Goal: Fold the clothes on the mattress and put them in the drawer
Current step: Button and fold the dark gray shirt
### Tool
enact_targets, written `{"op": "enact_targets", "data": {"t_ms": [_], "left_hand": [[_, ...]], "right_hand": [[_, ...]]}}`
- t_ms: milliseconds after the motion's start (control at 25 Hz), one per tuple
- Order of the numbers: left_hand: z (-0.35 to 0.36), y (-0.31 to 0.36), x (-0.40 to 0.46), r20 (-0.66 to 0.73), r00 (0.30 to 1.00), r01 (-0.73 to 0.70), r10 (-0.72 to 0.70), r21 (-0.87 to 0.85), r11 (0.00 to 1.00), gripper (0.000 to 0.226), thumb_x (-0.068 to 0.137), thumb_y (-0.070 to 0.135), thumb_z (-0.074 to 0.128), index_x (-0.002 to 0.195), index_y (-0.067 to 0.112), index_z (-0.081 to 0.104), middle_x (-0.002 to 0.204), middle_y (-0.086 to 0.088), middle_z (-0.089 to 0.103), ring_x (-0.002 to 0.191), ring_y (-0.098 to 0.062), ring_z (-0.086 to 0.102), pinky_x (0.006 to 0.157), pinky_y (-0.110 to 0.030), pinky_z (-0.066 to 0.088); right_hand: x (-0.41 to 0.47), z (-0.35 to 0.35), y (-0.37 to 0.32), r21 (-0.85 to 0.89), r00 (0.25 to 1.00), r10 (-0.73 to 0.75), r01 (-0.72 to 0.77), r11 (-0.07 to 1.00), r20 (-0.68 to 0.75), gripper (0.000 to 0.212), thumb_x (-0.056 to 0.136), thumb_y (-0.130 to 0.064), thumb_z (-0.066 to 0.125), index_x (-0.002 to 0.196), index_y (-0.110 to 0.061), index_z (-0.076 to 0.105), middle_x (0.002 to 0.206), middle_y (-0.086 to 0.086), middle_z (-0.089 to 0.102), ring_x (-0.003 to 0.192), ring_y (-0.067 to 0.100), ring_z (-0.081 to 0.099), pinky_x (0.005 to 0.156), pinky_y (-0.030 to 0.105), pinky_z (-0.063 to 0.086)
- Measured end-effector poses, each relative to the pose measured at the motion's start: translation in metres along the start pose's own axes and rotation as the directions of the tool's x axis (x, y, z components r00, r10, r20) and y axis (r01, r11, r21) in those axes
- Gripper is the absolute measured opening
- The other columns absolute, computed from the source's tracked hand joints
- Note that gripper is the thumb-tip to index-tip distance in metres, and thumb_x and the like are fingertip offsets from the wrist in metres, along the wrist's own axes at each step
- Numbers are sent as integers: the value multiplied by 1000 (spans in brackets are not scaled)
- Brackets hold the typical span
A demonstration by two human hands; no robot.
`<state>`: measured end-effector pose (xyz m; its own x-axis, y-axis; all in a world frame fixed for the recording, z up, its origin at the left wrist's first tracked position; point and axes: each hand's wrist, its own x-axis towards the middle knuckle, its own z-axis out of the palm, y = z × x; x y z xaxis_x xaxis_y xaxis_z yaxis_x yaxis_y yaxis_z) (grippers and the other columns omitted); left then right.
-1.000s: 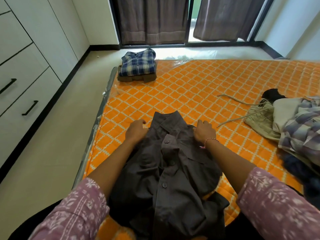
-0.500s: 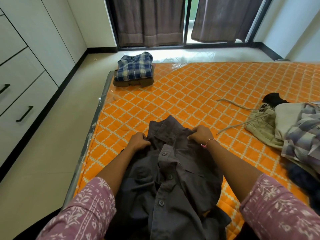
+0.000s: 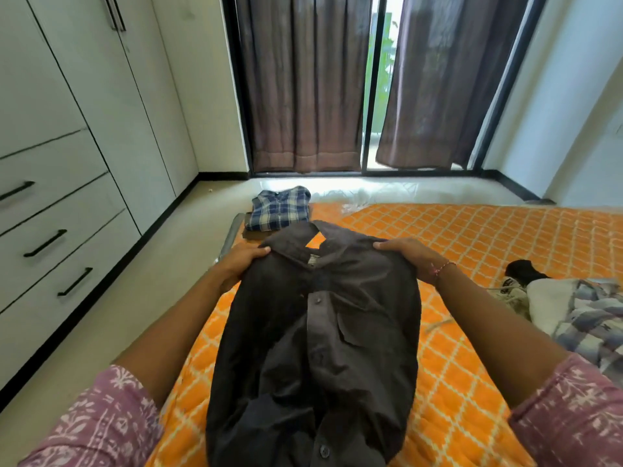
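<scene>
A dark grey button-up shirt (image 3: pixel 313 348) hangs in front of me above the orange patterned mattress (image 3: pixel 472 237), front side facing me. My left hand (image 3: pixel 241 264) grips its left shoulder by the collar. My right hand (image 3: pixel 409 257) grips its right shoulder. The shirt's lower part drapes down toward my lap. A folded blue plaid shirt (image 3: pixel 281 207) lies on a folded brown garment at the mattress's far left corner. White drawers (image 3: pixel 67 237) with black handles are shut along the left wall.
A heap of unfolded clothes (image 3: pixel 580 318) lies on the mattress at the right, with a black item (image 3: pixel 524 269) beside it. Brown curtains (image 3: pixel 303 89) hang over a glass door ahead. Pale floor (image 3: pixel 111 325) runs between the mattress and the drawers.
Both hands have lifted the grey shirt off the mattress by its shoulders and spread apart. My view has tilted up toward the curtains.
</scene>
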<state>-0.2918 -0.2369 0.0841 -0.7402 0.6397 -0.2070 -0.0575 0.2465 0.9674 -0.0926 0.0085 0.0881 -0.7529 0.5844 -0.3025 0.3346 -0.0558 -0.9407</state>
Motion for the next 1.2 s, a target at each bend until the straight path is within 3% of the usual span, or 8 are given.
{"op": "enact_targets", "data": {"t_ms": [240, 440, 520, 640, 760, 920, 1040, 1200], "left_hand": [[-49, 112, -16, 269, 961, -46, -67, 393, 918, 27, 68, 19, 82, 89, 8, 70, 81, -7, 71, 72, -19, 67, 61, -22, 55], [-72, 158, -14, 59, 989, -79, 134, 986, 148, 23, 91, 24, 58, 103, 6, 66, 95, -13, 61, 86, -27, 58, 75, -31, 45], [-66, 166, -21, -24, 950, -35, 311, 983, 180, 28, 97, 25, 46, 108, 6, 63, 104, -13, 62, 94, -29, 59, 82, -36, 47], [-57, 179, -34, -102, 751, -31, 652, 982, 189, 27, 99, 20, 42, 100, 6, 65, 92, -11, 60, 78, -25, 58, 72, -34, 47], [-56, 206, -46, -148, 540, 39, 829, 988, 151, 23, 98, 14, 45, 92, 3, 64, 79, -9, 50, 66, -22, 49, 64, -31, 42], [-52, 225, -63, -283, 625, 136, 727, 957, 256, 17, 96, 11, 49, 98, 3, 63, 69, -5, 47, 70, -21, 50, 66, -29, 37], [-52, 246, -66, -412, 539, -117, 735, 827, 550, 20, 97, 5, 41, 105, 2, 60, 90, -14, 61, 82, -30, 62, 64, -28, 42], [-62, 262, -66, -273, 829, -303, 487, 512, 803, 14, 86, -3, 57, 98, -2, 65, 95, -17, 63, 85, -29, 63, 72, -38, 57]], "right_hand": [[-11, -11, -105, -199, 829, -526, 492, 847, -188, 21, 80, -10, 73, 95, 5, 71, 83, 15, 70, 75, 17, 59, 77, 28, 50], [-47, -24, -168, -426, 940, -138, 268, 864, 312, 15, 82, -1, 67, 97, 0, 69, 93, 15, 71, 80, 24, 68, 73, 28, 59], [-52, -24, -184, -744, 967, -50, 225, 629, 250, 14, 81, -2, 69, 95, -2, 71, 94, 16, 70, 81, 26, 68, 73, 32, 59], [-45, -20, -205, -957, 795, -600, 98, 273, -89, 17, 86, -12, 65, 97, -1, 72, 95, 17, 68, 86, 34, 64, 80, 40, 55], [-49, -14, -217, -967, 343, -916, 67, 247, -210, 20, 93, -12, 55, 92, -5, 73, 86, 15, 66, 84, 33, 61, 81, 44, 52], [-64, -8, -229, -980, 380, -906, -141, 141, -185, 21, 95, -8, 49, 97, -4, 70, 94, 15, 66, 94, 32, 58, 85, 43, 44], [-72, -13, -242, -933, 268, -899, -3, 359, -346, 25, 94, -4, 46, 104, -4, 68, 102, 19, 64, 88, 39, 62, 75, 43, 51], [-77, -38, -244, -500, 810, -447, 227, 836, -379, 33, 96, -4, 41, 125, 6, 53, 124, 23, 57, 85, 35, 60, 62, 32, 49]]}}
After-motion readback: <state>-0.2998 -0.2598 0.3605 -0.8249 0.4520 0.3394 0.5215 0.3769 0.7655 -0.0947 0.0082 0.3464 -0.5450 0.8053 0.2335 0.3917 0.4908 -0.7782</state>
